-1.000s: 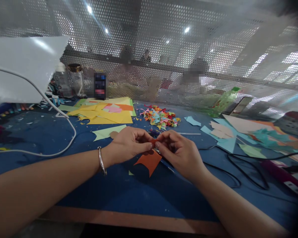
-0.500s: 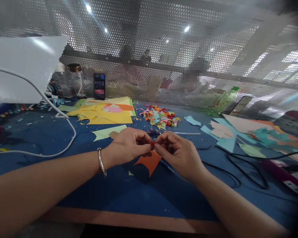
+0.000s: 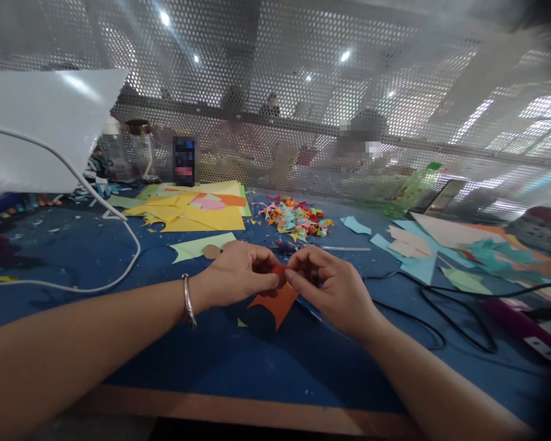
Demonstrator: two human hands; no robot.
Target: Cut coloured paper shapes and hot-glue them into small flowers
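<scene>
My left hand (image 3: 239, 274) and my right hand (image 3: 333, 285) meet above the middle of the table. Between their thumbs and fingers they pinch a small red-orange piece of paper (image 3: 279, 269), partly covered by the fingertips. Just beneath lies an orange paper scrap (image 3: 278, 304) with curved cut-out edges. A tiny green scrap (image 3: 242, 323) rests to its left. Behind my left hand are a pale green paper piece (image 3: 193, 247) and a round brown disc (image 3: 212, 252). A pen-like stick (image 3: 313, 311) is partly hidden under my right hand.
Yellow paper sheets (image 3: 220, 217) lie at the back left, near a phone (image 3: 184, 160) and jars (image 3: 141, 150). A heap of colourful paper clippings (image 3: 296, 217) sits behind my hands. To the right are blue paper (image 3: 417, 267), black cable (image 3: 434, 327) and a purple power strip (image 3: 528, 327).
More of the red-orange piece shows between the fingertips, which have shifted slightly apart. The arms and the scraps on the table stay about where they were.
</scene>
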